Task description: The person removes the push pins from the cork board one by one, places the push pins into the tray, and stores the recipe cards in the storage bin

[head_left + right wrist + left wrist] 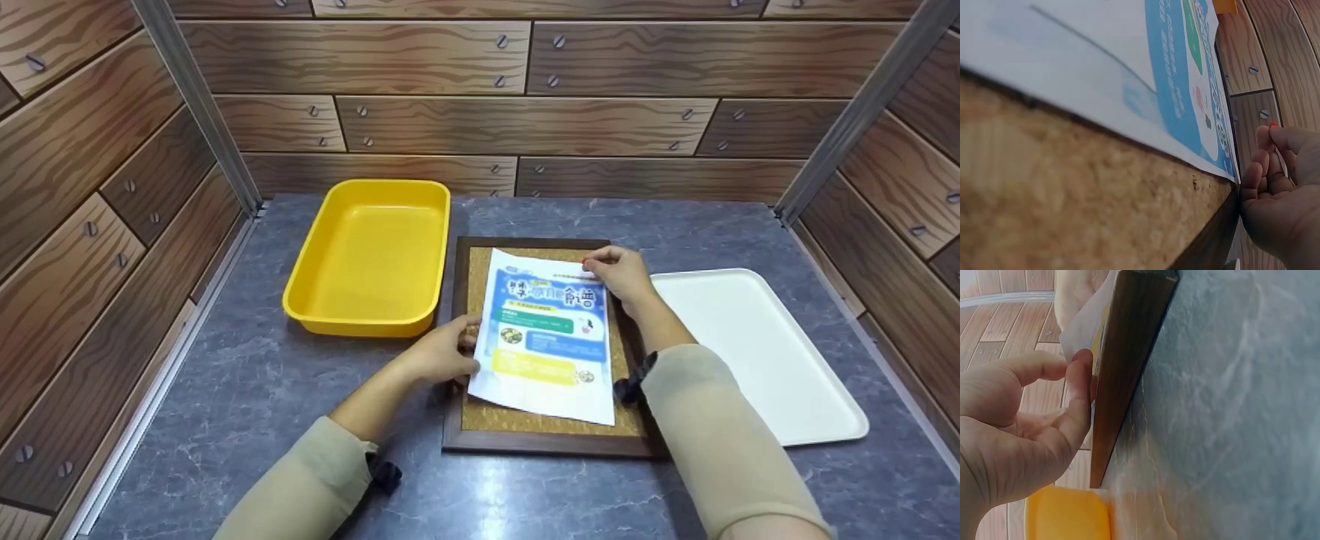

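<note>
A printed sheet (551,337) with blue, green and yellow blocks lies over a framed corkboard (540,427). My left hand (442,349) holds the sheet's left edge, fingers curled beside the dark frame. In the left wrist view, that hand's fingertips (1081,357) meet at the paper's edge, next to the frame side (1123,365). Over the sheet's upper right corner, my right hand (621,276) pinches a small red pushpin (587,262) between thumb and forefinger. The right wrist view shows the red pushpin (1274,125) at the fingertips; its point is hidden.
A deep yellow tray (367,326) stands left of the corkboard. On the right, a shallow white tray (757,352) lies partly beneath my right forearm. Wood-patterned walls (435,60) enclose the grey marbled table (247,420) at the back and sides.
</note>
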`<state>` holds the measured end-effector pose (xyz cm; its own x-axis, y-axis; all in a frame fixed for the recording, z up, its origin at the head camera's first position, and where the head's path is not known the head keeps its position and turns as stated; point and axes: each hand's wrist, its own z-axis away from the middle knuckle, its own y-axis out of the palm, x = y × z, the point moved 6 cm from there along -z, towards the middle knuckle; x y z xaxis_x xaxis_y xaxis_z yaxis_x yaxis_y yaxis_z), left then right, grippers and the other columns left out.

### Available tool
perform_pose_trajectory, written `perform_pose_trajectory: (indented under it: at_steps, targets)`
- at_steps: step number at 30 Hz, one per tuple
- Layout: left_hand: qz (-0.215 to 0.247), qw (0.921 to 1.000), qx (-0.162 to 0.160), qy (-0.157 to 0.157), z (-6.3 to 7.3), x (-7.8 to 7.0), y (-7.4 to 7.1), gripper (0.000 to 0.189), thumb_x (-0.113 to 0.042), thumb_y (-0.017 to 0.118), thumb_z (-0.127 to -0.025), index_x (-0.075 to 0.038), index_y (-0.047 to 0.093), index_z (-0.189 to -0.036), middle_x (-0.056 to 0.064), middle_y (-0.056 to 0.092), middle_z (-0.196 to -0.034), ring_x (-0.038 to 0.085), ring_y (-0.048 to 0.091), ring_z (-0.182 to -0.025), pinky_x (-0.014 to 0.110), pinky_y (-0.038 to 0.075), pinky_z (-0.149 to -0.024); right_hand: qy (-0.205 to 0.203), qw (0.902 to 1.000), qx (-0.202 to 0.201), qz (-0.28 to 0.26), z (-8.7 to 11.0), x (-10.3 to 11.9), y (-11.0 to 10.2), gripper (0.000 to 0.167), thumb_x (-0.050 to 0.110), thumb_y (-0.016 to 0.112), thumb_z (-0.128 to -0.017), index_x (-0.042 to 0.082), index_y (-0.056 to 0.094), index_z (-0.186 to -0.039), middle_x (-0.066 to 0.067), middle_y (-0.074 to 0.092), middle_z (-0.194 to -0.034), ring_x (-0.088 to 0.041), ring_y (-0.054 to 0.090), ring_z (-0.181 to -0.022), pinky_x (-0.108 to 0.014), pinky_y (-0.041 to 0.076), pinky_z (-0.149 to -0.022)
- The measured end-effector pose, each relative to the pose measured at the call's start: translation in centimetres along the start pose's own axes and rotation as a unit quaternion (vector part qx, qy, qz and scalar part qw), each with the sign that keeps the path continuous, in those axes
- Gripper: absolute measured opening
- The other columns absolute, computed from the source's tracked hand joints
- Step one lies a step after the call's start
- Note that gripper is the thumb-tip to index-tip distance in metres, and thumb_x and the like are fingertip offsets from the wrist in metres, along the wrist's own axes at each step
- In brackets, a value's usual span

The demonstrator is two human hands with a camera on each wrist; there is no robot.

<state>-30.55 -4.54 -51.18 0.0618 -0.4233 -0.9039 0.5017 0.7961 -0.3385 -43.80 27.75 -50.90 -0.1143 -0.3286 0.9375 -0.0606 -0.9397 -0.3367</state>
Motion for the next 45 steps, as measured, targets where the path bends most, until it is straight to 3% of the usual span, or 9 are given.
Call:
perform_pose_trajectory:
  at_steps: [4,9,18,24,28,32,37,45]
  targets:
    - [0.009,0.9998,-0.014,-0.014,0.0,0.2,-0.1,0.082,0.009,0.068,-0.093,-0.009,0.038,-0.167,0.022,0.067,-0.147,0.024,0.071,-0.099,0.032,0.063,-0.066,0.0,1.0,0.002,-0.006,0.3,0.2,-0.5,0.021,0.014,0.07,-0.104,-0.001,0.073,-0.119,0.016,0.072,-0.085,-0.014,0.068,-0.094,-0.022,0.055,-0.084]
    - [0.036,0.9987,-0.026,-0.024,0.0,0.5,-0.4,0.079,0.011,0.068,-0.094,-0.009,0.041,-0.165,0.022,0.066,-0.15,0.029,0.073,-0.11,0.04,0.067,-0.073,-0.002,0.9998,0.015,-0.016,0.7,0.5,-1.0,0.031,0.014,0.069,-0.106,-0.007,0.068,-0.128,0.014,0.073,-0.09,-0.015,0.067,-0.098,-0.026,0.056,-0.088]
    - [0.073,0.9971,-0.019,-0.01,0.0,0.7,-0.4,0.076,0.014,0.063,-0.096,-0.011,0.042,-0.165,0.022,0.065,-0.149,0.03,0.075,-0.11,0.041,0.068,-0.082,0.008,0.9997,0.011,-0.019,1.2,0.6,-1.9,0.028,0.018,0.069,-0.107,-0.001,0.07,-0.127,0.011,0.072,-0.096,-0.019,0.065,-0.105,-0.035,0.055,-0.096]
    - [0.108,0.9939,-0.021,-0.004,0.0,0.7,-0.7,0.076,0.013,0.062,-0.098,-0.015,0.042,-0.165,0.02,0.063,-0.153,0.029,0.075,-0.11,0.04,0.068,-0.085,-0.016,0.9998,0.009,-0.012,1.7,1.0,-2.5,0.032,0.019,0.071,-0.105,-0.005,0.071,-0.127,0.013,0.073,-0.092,-0.014,0.066,-0.097,-0.029,0.056,-0.089]
    - [0.125,0.9917,-0.03,0.006,-0.1,0.6,-1.0,0.076,0.013,0.061,-0.097,-0.016,0.042,-0.165,0.019,0.063,-0.153,0.028,0.075,-0.109,0.038,0.067,-0.08,-0.033,0.9992,0.016,-0.011,2.1,1.6,-2.7,0.036,0.02,0.074,-0.104,-0.006,0.073,-0.128,0.017,0.073,-0.09,-0.014,0.065,-0.095,-0.025,0.056,-0.083]
    - [0.133,0.9902,-0.041,0.009,-0.1,0.4,-1.4,0.077,0.013,0.061,-0.097,-0.018,0.043,-0.164,0.018,0.063,-0.151,0.026,0.074,-0.105,0.033,0.064,-0.074,-0.041,0.9989,0.021,0.006,2.5,2.0,-3.0,0.037,0.024,0.077,-0.103,-0.003,0.075,-0.127,0.019,0.074,-0.092,-0.014,0.066,-0.1,-0.025,0.056,-0.085]
    - [0.146,0.988,-0.048,0.017,0.1,0.1,-2.1,0.077,0.014,0.059,-0.098,-0.019,0.041,-0.165,0.017,0.062,-0.153,0.026,0.073,-0.11,0.036,0.065,-0.083,-0.062,0.9979,0.021,0.002,2.8,2.4,-3.6,0.041,0.025,0.078,-0.101,-0.007,0.074,-0.129,0.022,0.075,-0.09,-0.007,0.068,-0.097,-0.021,0.056,-0.085]
    - [0.157,0.9842,-0.077,0.029,0.5,-0.6,-4.1,0.077,0.012,0.06,-0.099,-0.02,0.04,-0.167,0.016,0.062,-0.156,0.03,0.071,-0.12,0.041,0.065,-0.095,-0.089,0.9944,0.027,-0.05,3.0,2.4,-4.5,0.039,0.017,0.077,-0.101,-0.012,0.072,-0.127,0.019,0.078,-0.089,-0.002,0.069,-0.086,-0.018,0.057,-0.079]
